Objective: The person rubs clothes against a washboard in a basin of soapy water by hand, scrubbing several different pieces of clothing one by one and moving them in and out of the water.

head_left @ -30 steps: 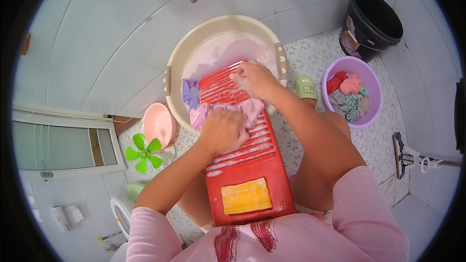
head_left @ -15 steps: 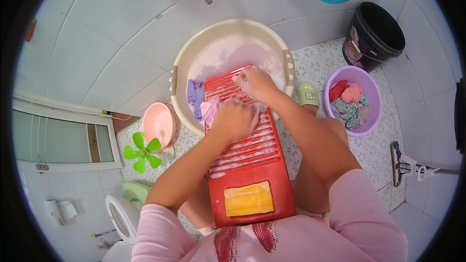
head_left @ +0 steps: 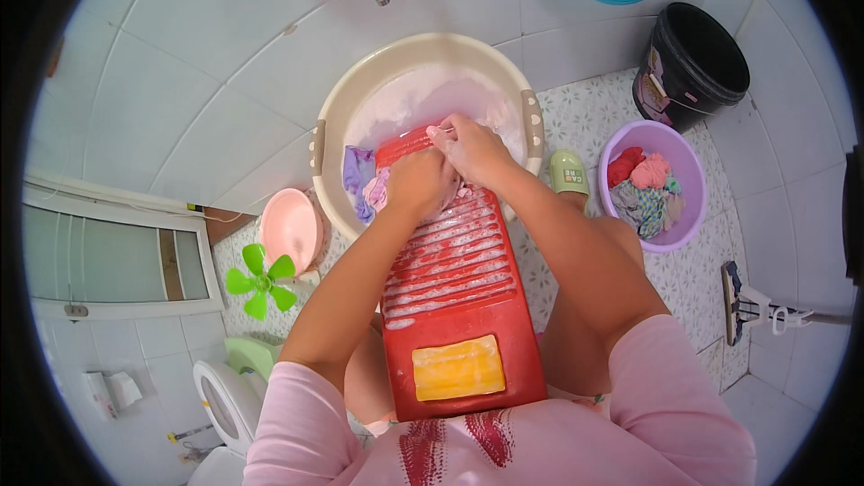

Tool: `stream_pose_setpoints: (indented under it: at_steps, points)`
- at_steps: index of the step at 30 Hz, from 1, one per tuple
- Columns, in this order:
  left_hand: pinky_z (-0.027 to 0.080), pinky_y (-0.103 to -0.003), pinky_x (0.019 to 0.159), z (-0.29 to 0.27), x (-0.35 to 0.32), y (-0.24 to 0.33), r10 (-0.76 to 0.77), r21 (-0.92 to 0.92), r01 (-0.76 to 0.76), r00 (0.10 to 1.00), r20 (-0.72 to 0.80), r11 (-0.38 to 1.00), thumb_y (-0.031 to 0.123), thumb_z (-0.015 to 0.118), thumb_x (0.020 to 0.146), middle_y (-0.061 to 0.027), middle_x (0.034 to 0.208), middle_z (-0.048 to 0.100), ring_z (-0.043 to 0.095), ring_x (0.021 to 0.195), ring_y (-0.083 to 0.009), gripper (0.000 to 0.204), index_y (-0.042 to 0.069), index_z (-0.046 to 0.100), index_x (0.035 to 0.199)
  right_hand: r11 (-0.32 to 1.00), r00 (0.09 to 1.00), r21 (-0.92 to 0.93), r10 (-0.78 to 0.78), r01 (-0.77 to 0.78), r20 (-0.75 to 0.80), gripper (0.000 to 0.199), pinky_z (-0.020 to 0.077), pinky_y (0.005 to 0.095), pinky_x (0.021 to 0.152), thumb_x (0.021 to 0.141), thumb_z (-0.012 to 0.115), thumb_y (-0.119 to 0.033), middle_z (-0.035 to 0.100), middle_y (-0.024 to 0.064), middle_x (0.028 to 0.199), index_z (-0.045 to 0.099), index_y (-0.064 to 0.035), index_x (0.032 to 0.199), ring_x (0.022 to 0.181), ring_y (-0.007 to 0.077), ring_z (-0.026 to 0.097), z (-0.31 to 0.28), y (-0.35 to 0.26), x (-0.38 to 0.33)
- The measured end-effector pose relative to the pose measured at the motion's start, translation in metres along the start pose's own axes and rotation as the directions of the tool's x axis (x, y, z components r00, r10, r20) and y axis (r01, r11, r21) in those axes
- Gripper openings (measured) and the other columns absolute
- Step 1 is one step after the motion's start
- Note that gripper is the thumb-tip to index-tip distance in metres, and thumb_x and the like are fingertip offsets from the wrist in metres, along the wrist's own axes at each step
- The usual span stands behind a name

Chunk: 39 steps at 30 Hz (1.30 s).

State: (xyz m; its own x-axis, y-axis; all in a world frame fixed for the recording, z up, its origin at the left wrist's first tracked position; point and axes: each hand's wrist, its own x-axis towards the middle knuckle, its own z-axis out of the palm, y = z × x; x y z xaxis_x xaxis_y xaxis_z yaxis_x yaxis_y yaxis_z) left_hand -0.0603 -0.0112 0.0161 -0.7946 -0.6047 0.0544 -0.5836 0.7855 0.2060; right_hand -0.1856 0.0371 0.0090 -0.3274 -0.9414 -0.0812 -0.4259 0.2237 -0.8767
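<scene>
Scrubbing looks well underway: the left hand (head_left: 419,182) and right hand (head_left: 470,148), fingers curled tight, press a wet pink-and-purple cloth (head_left: 369,187) against the sudsy red washboard (head_left: 454,297) over the beige basin (head_left: 335,139); the purple tub (head_left: 684,216) of laundry waits.

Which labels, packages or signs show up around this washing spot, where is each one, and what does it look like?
Label on the black bucket, upper right by the wall: a pale patch with pink and dark print on its side.
Marking on the green slipper, right of the cream basin: small pale lettering across the strap.
No package, sign or screen shows clearly.
</scene>
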Motion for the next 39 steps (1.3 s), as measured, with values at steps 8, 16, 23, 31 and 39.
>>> stream_pose_setpoints:
  at_steps: [8,16,23,31,39]
  points:
    - [0.041,-0.031,0.059,-0.033,-0.021,-0.013,-0.539,-0.979,0.198,0.831,0.137,0.056,0.040,0.040,0.099,-0.0043,0.062,0.053,0.052,0.057,-0.0157,0.039,0.008,0.057,0.085,0.920,0.848,0.381,-0.133,-0.087,0.514,0.065,0.0448,0.0330,0.095,0.081,0.073,-0.021,0.054,0.0175,0.127,0.043,-0.0007,0.135,0.113,0.0240,0.055,-0.004,0.005,-0.004]
    - [0.042,-0.033,0.059,-0.060,-0.042,-0.069,-0.368,-0.767,-0.114,0.915,0.167,-0.632,0.045,0.048,0.095,0.0012,0.057,0.042,0.041,0.051,-0.0143,0.033,0.014,0.051,0.084,0.881,0.896,-0.327,-0.200,0.342,0.397,0.062,0.0420,0.0409,0.098,0.067,0.077,-0.026,0.056,0.0183,0.124,0.056,-0.0093,0.123,0.116,0.0378,0.051,0.011,0.008,-0.016]
    - [0.048,-0.041,0.079,-0.005,-0.094,-0.177,-0.743,-0.910,0.340,0.667,0.057,0.236,0.022,0.056,0.089,-0.0064,0.096,0.057,0.056,0.093,-0.0223,0.025,0.010,0.050,0.110,0.621,0.919,0.695,0.114,-0.363,0.378,0.010,0.0522,0.0368,0.065,0.061,0.051,-0.003,0.055,0.0157,0.057,0.059,-0.0009,0.067,0.070,0.0328,0.063,-0.009,-0.011,0.006]
    - [0.035,-0.037,0.102,-0.045,-0.044,-0.018,-0.048,-0.551,0.048,0.999,0.014,0.833,0.004,0.065,0.073,-0.0116,0.123,0.051,0.049,0.117,-0.0284,0.067,0.005,0.037,0.133,-0.115,0.930,0.923,-0.017,-0.366,0.367,0.024,0.0547,0.0478,0.055,0.063,0.048,-0.006,0.056,0.0150,0.068,0.054,0.0042,0.084,0.057,0.0319,0.059,-0.013,-0.006,0.008]
    - [0.050,-0.040,0.095,-0.081,-0.035,0.009,-0.287,-0.988,-0.042,0.958,0.002,-0.146,-0.013,0.041,0.074,-0.0202,0.130,0.047,0.055,0.114,-0.0290,0.075,0.013,0.031,0.144,0.624,0.978,0.768,-0.026,-0.144,0.205,0.029,0.0502,0.0322,0.045,0.090,0.054,-0.030,0.062,0.0115,0.076,0.061,-0.0034,0.098,0.053,0.0177,0.060,-0.017,0.011,0.012]
